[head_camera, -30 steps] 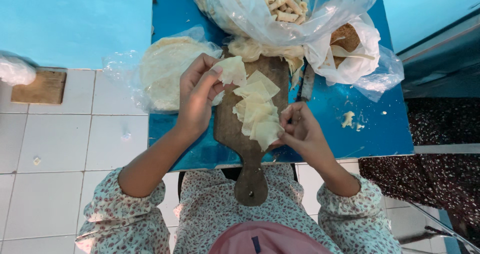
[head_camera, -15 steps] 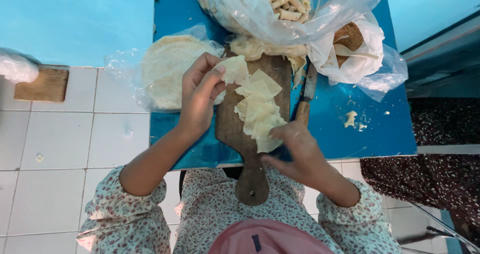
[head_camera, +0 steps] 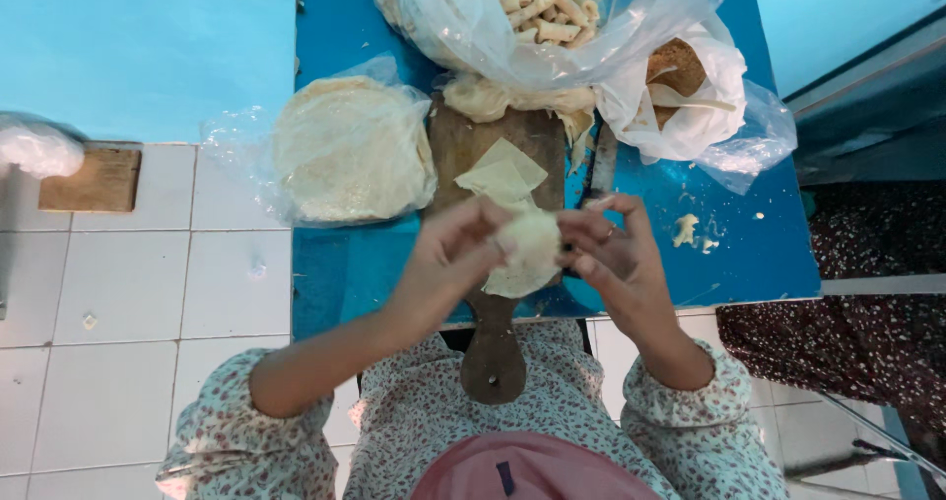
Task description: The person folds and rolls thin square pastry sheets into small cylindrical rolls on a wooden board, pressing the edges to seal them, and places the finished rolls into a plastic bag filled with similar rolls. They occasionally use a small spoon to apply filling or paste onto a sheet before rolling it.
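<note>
Both hands, left and right, pinch a dough piece above the board; bags crowd the table's far edge, contents perhaps pastry.

Blue table: wooden board, wrapper stack, bags.

Single head-worn view, straight down
It looks closely onto the blue table, its far edge at the top of the frame
</note>
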